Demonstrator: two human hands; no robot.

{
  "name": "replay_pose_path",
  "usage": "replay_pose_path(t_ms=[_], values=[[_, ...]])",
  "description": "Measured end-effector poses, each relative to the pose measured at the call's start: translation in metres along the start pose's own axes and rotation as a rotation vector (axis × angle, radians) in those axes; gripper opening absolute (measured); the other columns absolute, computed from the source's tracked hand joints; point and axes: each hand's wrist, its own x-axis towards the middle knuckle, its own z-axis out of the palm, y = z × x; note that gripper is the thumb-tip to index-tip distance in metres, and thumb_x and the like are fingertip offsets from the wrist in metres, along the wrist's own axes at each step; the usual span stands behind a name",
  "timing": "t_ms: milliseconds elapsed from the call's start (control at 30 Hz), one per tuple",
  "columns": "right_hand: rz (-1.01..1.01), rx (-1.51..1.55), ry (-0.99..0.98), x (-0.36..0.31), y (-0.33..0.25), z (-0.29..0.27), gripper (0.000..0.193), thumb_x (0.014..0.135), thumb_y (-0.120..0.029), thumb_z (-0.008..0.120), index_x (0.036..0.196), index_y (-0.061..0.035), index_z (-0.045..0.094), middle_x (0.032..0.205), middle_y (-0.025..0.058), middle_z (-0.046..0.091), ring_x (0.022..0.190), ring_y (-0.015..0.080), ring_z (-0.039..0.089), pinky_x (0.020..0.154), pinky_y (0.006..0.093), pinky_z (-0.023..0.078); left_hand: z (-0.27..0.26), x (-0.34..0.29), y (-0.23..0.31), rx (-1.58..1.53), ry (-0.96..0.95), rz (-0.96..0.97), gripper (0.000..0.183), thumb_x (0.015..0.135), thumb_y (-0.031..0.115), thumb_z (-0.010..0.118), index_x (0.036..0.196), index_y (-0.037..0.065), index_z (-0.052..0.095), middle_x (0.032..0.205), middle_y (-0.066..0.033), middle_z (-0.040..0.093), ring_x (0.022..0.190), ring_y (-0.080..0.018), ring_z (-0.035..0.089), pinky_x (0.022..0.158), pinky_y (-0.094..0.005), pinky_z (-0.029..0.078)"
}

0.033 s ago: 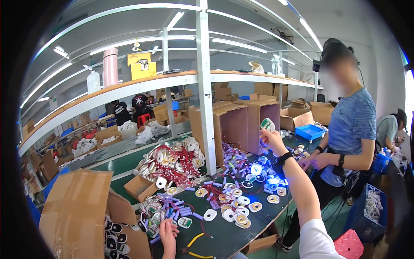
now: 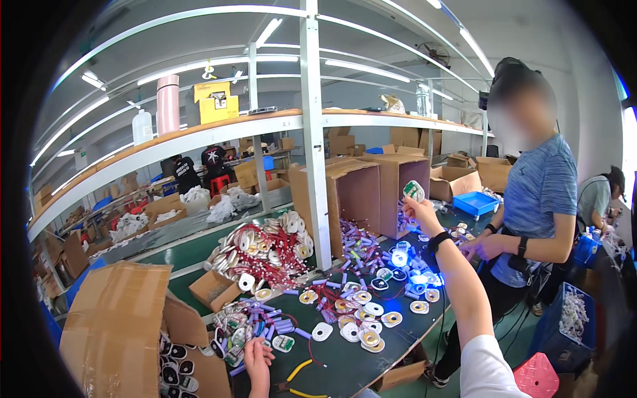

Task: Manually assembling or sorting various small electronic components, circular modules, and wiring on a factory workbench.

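Note:
Raised over the far right of the bench, my right hand (image 2: 423, 217) pinches a white rounded housing with a green circuit board (image 2: 414, 191). My left hand (image 2: 258, 363) rests low at the near edge, fingers loosely curled and nothing visible in them. Beside it lie another white housing with a green board (image 2: 283, 343) and a heap of purple cylindrical cells (image 2: 284, 325) with wires. Yellow-handled pliers (image 2: 300, 370) lie just right of that hand. Below my right forearm, several pieces glow blue (image 2: 417, 285). White discs with yellow coils (image 2: 363, 312) spread across the middle.
A cardboard box (image 2: 116, 325) of black-and-white housings stands at near left. Behind are a pile of white parts with red wires (image 2: 265, 249), large open cartons (image 2: 358, 199) and a shelf post (image 2: 314, 146). A person in a blue shirt (image 2: 541, 199) stands at right, near a blue tray (image 2: 476, 203).
Almost nothing differs. My right hand with the white housing has shifted very slightly; my left hand stays in nearly the same place.

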Motion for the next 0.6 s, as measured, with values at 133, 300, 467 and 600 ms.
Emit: replay_pose_path(t_ms=[133, 300, 467, 600], values=[[-0.052, -0.187, 0.095, 0.026, 0.031, -0.022, 0.021, 0.082, -0.023, 0.060, 0.083, -0.0015, 0.060, 0.069, 0.0042, 0.060, 0.056, 0.0100, 0.053, 0.051, 0.0236, 0.041, 0.000, 0.001, 0.000, 0.038, 0.003, -0.007, 0.022, 0.094, 0.019, 0.039, 0.098, 0.002, 0.052, 0.068, -0.0042, 0.052, 0.051, -0.0072, 0.049, 0.042, -0.0166, 0.034], [-0.059, -0.517, -0.011, 0.022, 0.119, -0.034, 0.023, 0.079, -0.023, 0.062, 0.085, -0.0005, 0.062, 0.069, 0.0042, 0.061, 0.061, 0.0120, 0.057, 0.055, 0.0276, 0.045, 0.005, 0.004, -0.002, 0.076, -0.019, -0.027, 0.023, 0.094, 0.019, 0.039, 0.097, 0.001, 0.053, 0.067, -0.0050, 0.052, 0.050, -0.0079, 0.049, 0.042, -0.0178, 0.035], [-0.035, -0.920, -0.115, -0.035, 0.178, 0.016, 0.030, 0.078, -0.026, 0.061, 0.093, 0.0000, 0.062, 0.077, 0.0218, 0.062, 0.073, 0.0357, 0.061, 0.066, 0.0420, 0.047, -0.003, -0.002, 0.001, 0.061, -0.012, -0.056, 0.018, 0.091, 0.016, 0.047, 0.096, 0.001, 0.057, 0.071, -0.0014, 0.056, 0.057, -0.0067, 0.050, 0.047, -0.0185, 0.037], [-0.038, -1.073, -0.151, -0.067, 0.178, 0.042, 0.029, 0.079, -0.030, 0.058, 0.084, -0.0011, 0.061, 0.083, 0.0214, 0.061, 0.079, 0.0368, 0.060, 0.068, 0.0450, 0.047, -0.005, 0.000, -0.006, 0.097, -0.044, -0.036, 0.022, 0.093, 0.020, 0.044, 0.100, 0.001, 0.055, 0.073, -0.0014, 0.055, 0.056, -0.0070, 0.050, 0.046, -0.0188, 0.036]])
